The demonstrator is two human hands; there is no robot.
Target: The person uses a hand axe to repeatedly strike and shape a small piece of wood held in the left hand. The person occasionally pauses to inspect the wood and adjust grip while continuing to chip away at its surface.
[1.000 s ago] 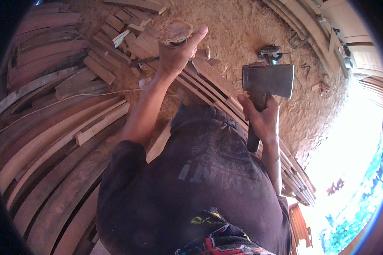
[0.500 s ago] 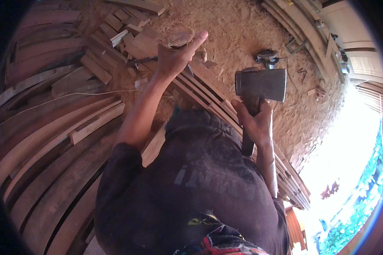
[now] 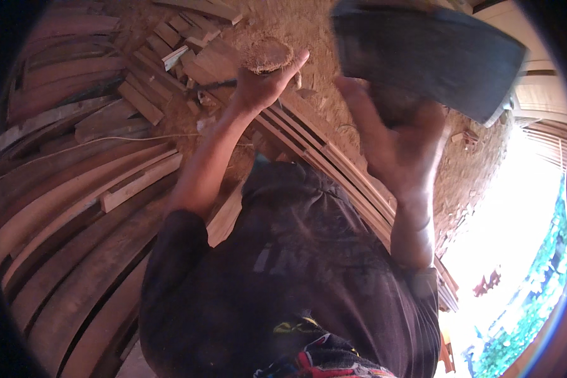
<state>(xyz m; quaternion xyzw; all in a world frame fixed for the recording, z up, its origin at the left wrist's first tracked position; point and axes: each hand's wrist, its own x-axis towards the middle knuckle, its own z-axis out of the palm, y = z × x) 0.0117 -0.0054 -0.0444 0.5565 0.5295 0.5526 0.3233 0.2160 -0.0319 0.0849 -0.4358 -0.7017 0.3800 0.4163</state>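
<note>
In my left hand, closed at the upper middle, is what looks like a chisel. Its round wooden handle end is frayed and faces up at me, with my thumb stretched along one side. The hand hides most of the tool below. My right hand grips an axe by its handle. The dark, broad axe head looms large and blurred, raised close to the camera, to the right of the chisel. Its handle is hidden behind my hand and wrist.
Long narrow wooden strips run diagonally beneath my hands. Stacked boards fill the left side. Wood offcuts lie in a heap at the far left. Sawdust-covered ground spreads beyond. Bright light enters at the right.
My right hand has swung the axe upward, toward the camera and to the right, so it looks much larger. The left hand with the chisel has barely shifted; its frayed end faces up more squarely.
</note>
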